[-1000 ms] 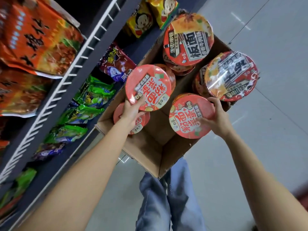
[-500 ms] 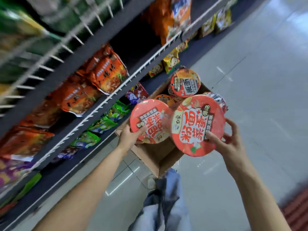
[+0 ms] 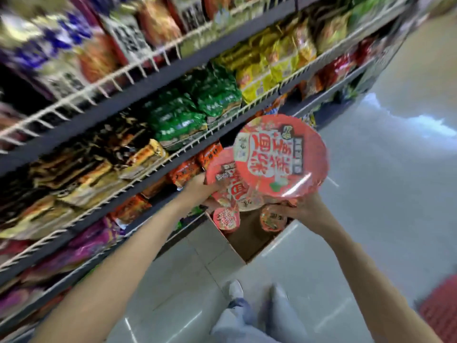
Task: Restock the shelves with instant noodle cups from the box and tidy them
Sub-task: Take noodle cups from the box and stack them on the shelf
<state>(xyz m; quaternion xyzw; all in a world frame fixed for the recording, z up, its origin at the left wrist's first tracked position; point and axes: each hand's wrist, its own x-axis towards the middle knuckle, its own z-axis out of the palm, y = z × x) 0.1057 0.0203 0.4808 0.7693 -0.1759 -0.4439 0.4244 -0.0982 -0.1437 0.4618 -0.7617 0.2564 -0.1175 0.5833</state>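
Observation:
I hold two red-lidded instant noodle cups above the cardboard box point(image 3: 237, 246). My right hand point(image 3: 305, 209) grips the larger-looking cup point(image 3: 279, 154) from below, lid facing me. My left hand point(image 3: 199, 188) grips the second cup point(image 3: 228, 184), which sits partly behind the first. Both cups hover in front of the lower shelf edge. Inside the box two more red cups point(image 3: 226, 217) remain visible beneath my hands. The view is blurred by motion.
Wire-fronted shelves point(image 3: 138, 68) run along the left, packed with green point(image 3: 195, 110), yellow point(image 3: 269, 68), orange and purple noodle packets. The box stands on the pale tiled floor point(image 3: 383, 194) by the shelf foot. My legs and shoes point(image 3: 233, 290) are below; a red mat point(image 3: 442, 305) lies right.
Both hands lifted the two cups out of the box and raised them toward the shelves. My view swung up from the box to the shelf rows.

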